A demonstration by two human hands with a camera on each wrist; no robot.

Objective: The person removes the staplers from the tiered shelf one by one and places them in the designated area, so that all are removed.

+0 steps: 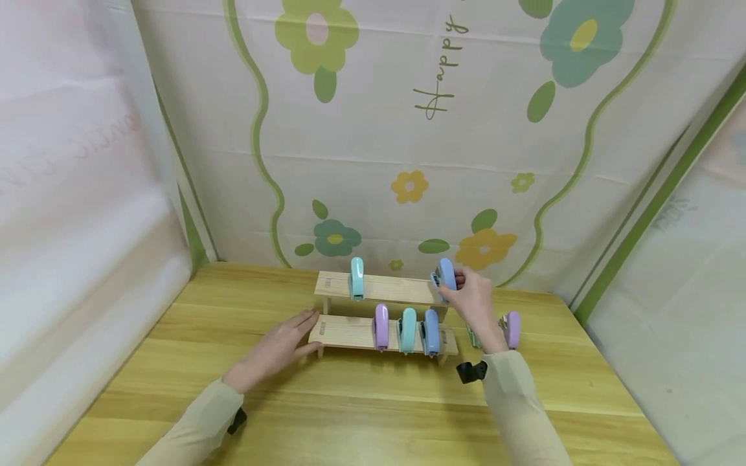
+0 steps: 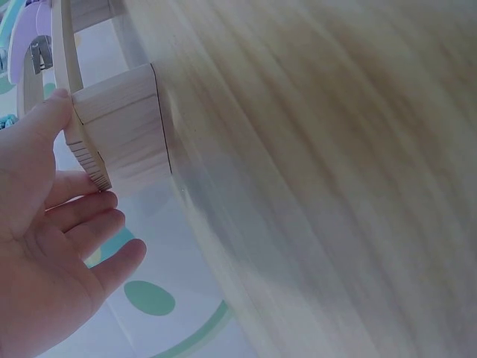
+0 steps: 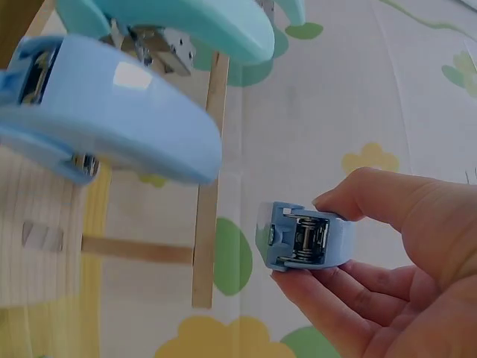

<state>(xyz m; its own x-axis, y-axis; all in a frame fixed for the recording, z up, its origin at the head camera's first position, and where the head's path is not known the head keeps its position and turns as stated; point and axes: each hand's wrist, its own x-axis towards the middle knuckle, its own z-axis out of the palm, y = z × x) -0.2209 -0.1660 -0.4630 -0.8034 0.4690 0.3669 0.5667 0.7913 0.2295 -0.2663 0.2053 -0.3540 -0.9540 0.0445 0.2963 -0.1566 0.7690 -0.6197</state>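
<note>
My right hand (image 1: 474, 299) pinches a blue stapler (image 1: 446, 274) between thumb and fingers at the right end of the upper board. In the right wrist view its hinge end (image 3: 309, 239) faces the camera; I cannot tell whether it touches the board. My left hand (image 1: 285, 343) holds the left end of the lower board of a wooden two-tier rack (image 1: 344, 331), thumb and index finger at its edges. A teal stapler (image 1: 357, 278) stands on the upper tier. On the lower tier stand a purple stapler (image 1: 381, 327), a teal stapler (image 1: 407, 330) and a blue stapler (image 1: 431, 332).
Right of the rack, another purple stapler (image 1: 512, 330) stands on the wooden table (image 1: 361, 414). A green stapler (image 1: 473, 336) beside it is mostly hidden by my right arm. A flowered cloth (image 1: 361, 142) hangs behind the rack, with more cloth at both sides.
</note>
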